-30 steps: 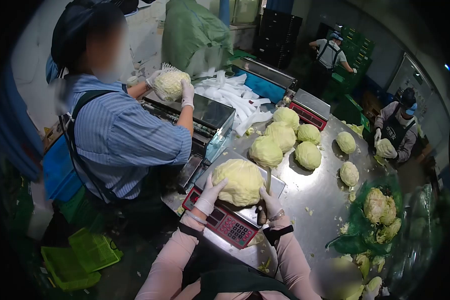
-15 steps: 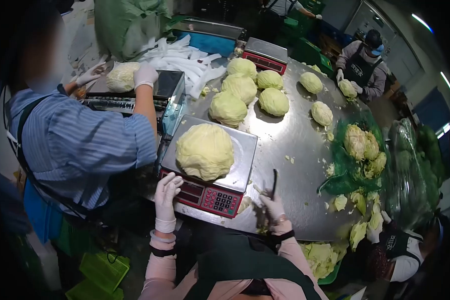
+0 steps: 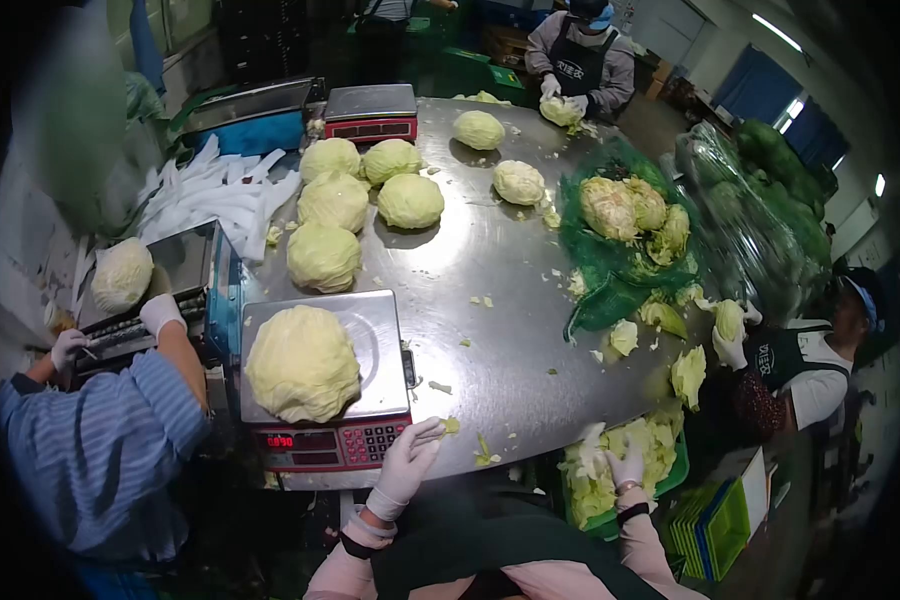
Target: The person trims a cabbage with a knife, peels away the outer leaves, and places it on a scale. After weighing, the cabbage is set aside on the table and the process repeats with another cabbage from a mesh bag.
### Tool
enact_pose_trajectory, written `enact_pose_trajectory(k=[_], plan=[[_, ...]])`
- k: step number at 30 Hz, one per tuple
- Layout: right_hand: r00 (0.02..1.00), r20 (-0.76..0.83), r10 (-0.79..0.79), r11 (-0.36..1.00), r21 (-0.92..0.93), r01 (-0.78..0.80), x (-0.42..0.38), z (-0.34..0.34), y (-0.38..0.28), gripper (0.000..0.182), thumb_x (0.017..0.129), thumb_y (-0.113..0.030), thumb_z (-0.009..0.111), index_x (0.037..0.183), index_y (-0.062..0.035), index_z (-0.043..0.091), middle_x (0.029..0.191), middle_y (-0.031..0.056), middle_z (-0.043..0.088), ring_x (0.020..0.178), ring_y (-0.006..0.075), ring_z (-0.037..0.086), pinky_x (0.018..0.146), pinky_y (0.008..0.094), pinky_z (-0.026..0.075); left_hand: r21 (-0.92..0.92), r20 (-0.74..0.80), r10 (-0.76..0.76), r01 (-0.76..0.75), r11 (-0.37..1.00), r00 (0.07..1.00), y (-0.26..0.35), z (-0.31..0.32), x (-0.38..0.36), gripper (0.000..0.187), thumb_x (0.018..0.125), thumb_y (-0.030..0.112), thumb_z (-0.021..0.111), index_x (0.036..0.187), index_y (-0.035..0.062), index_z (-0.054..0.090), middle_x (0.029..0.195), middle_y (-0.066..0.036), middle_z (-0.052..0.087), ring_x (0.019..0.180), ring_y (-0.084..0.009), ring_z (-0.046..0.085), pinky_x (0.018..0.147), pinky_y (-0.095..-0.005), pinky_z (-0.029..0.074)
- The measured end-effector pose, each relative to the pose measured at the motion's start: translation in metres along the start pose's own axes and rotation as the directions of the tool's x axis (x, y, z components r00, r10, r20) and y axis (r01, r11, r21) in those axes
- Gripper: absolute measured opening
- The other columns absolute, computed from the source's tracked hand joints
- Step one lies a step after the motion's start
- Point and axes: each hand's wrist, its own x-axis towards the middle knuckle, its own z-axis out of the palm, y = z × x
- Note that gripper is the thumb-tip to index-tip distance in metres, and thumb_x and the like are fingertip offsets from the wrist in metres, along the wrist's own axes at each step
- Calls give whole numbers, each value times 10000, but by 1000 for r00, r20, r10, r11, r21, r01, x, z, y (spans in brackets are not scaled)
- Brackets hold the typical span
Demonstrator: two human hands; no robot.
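A pale cabbage rests on the platform of a red-trimmed digital scale, whose display is lit red. My left hand, in a white glove, is at the scale's front right corner, fingers stretched toward a small green leaf scrap at their tips. Over a green crate full of loose cabbage leaves, my right hand is gloved too, its fingers apart among the leaves. A pale blurred shape lies just left of it. Against the scale's right edge is a small dark object.
Several cabbages stand behind the scale, near a second scale. A green net bag holds browned cabbages at right. Co-workers handle cabbages at the far side and right; a person in blue stripes works at left.
My view has swung right. My right hand has moved from the table edge, where it held a black-handled tool, to the leaf crate. My left hand has shifted to the scale's right corner.
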Motion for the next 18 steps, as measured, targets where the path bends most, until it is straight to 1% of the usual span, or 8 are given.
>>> enact_pose_trajectory(k=[1, 3, 4, 6, 7, 8, 10, 18], plan=[[1000, 7, 1, 1000, -6, -1, 2, -8, 14, 550, 726, -209, 709, 1195, -3, 508, 1031, 142, 614, 940, 252, 581, 814, 332, 462, -4, -2, -8, 8, 1000, 1000, -5, 8, 9, 423, 882, 160, 554, 1245, -26, 443, 1183, -164, 539, 1102, -217, 529, 957, -319, 400], [975, -35, 221, 907, 375, -192, -7, -13, 34, 500, 782, -181, 684, 1210, -10, 490, 1011, 97, 590, 813, 158, 583, 695, 303, 490, 287, 85, 19, -43, 957, 996, -20, 22, 26, 478, 872, 191, 569, 1267, -32, 419, 1251, -191, 479, 1193, -262, 455, 1005, -333, 347], [975, 3, 222, 906, 370, -207, -16, -7, 35, 500, 782, -181, 684, 1210, -10, 490, 1011, 97, 590, 813, 158, 583, 695, 303, 490, 325, 54, 40, -55, 944, 998, -25, 31, 35, 517, 861, 211, 581, 1280, -34, 401, 1281, -205, 445, 1227, -281, 414, 1025, -341, 319], [883, 331, 332, 382, 809, -447, -19, -3, -5, 463, 829, -156, 625, 1242, -27, 462, 941, 75, 606, 600, 118, 555, 495, 234, 446, 379, -36, 138, -114, 918, 990, -53, 57, 60, 608, 838, 261, 603, 1311, -32, 357, 1327, -239, 383, 1279, -322, 336, 1059, -365, 265], [858, 395, 329, 376, 778, -503, -20, -10, -38, 395, 865, -119, 574, 1235, -29, 470, 914, 41, 593, 485, 54, 477, 402, 183, 374, 389, -96, 214, -162, 907, 972, -76, 67, 77, 660, 826, 291, 613, 1330, -28, 330, 1343, -260, 356, 1297, -344, 299, 1073, -381, 239], [855, 439, 278, 338, 788, -515, -22, -3, -51, 402, 863, -119, 577, 1237, -22, 467, 918, 42, 596, 487, 59, 486, 404, 186, 380, 399, -109, 219, -159, 903, 970, -85, 75, 93, 660, 826, 291, 613, 1330, -28, 330, 1343, -260, 356, 1297, -344, 299, 1073, -381, 239], [843, 507, 179, 289, 792, -537, -18, 6, -71, 415, 862, -122, 584, 1241, -5, 461, 925, 46, 600, 488, 64, 499, 401, 190, 385, 639, -278, 282, -43, 768, 918, -96, 83, 126, 755, 801, 340, 629, 1353, -36, 276, 1362, -295, 305, 1306, -387, 250, 1085, -408, 211], [792, 600, 112, 277, 747, -605, 33, 5, -50, 406, 879, -155, 571, 1228, 24, 463, 969, 64, 615, 480, 67, 498, 400, 190, 383, 634, -632, 350, 202, 746, 691, -109, 33, 154, 792, 806, 332, 612, 1374, -48, 212, 1383, -294, 275, 1297, -410, 253, 1080, -429, 199]])
